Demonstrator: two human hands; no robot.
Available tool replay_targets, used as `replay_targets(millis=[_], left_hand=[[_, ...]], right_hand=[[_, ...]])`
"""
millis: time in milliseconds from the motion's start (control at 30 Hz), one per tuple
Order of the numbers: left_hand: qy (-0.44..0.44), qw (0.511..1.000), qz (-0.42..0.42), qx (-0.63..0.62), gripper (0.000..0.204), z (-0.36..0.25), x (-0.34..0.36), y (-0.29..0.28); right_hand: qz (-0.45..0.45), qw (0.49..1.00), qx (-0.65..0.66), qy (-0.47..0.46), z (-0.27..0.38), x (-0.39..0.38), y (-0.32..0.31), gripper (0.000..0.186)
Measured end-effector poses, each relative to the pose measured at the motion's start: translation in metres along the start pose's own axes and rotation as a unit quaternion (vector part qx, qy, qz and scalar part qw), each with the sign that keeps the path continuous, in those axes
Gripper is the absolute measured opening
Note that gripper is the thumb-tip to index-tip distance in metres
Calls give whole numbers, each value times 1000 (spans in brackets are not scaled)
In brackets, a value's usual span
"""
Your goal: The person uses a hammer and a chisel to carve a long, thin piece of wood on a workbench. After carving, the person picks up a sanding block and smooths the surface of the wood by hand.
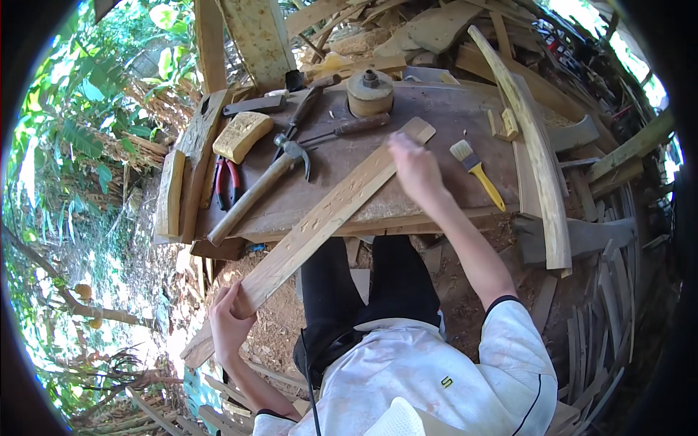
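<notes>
Head view, left hand (pixel 230 323): grip clenched around the low end of the plank (pixel 331 211).
Right hand (pixel 414 167): grip released, palm flat on the plank's upper part.
Plank: slanting across the desk (pixel 451 116), low end overhanging.
Hammer (pixel 262 185): left of plank.
Brush (pixel 476 173): right of plank.

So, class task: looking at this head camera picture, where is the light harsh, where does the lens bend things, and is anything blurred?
Head view: sunlight blows out the foliage at the left rim and the top right corner; the workbench sits in even shade. Fisheye bends the curved plank and the edges near the black rim. The right hand on the long wooden board looks slightly smeared; the left hand and claw hammer are sharp.
</notes>
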State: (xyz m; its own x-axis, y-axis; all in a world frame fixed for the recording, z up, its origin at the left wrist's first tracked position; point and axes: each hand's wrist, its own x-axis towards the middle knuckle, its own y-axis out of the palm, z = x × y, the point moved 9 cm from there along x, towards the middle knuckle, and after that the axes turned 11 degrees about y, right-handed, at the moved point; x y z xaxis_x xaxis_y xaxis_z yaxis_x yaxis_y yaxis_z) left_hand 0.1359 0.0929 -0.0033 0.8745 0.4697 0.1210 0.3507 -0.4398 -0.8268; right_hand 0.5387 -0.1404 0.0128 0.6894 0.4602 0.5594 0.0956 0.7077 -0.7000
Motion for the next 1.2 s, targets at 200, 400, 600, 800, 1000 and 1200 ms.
replay_targets(millis=[200,400,600,800,1000,1200], left_hand=[[-25,999,0,-23,81,10,-9,-2],[-70,997,10,-28,79,12,-10,-3],[15,1000,-5,27,78,-15,2,5],[12,1000,-25,-9,76,-16,5,12],[30,999,-4,21,72,-43,28,26],[17,998,-30,60,71,-31,18,18]], right_hand=[[113,975,-61,182,-52,33,-15,21],[102,992,-14,67,-20,19,7,19],[64,992,-93,61,-44,22,3,18],[177,979,-56,80,-19,17,7,13],[80,991,20,-109,51,-32,19,16],[113,989,-38,87,-2,1,-1,20]])
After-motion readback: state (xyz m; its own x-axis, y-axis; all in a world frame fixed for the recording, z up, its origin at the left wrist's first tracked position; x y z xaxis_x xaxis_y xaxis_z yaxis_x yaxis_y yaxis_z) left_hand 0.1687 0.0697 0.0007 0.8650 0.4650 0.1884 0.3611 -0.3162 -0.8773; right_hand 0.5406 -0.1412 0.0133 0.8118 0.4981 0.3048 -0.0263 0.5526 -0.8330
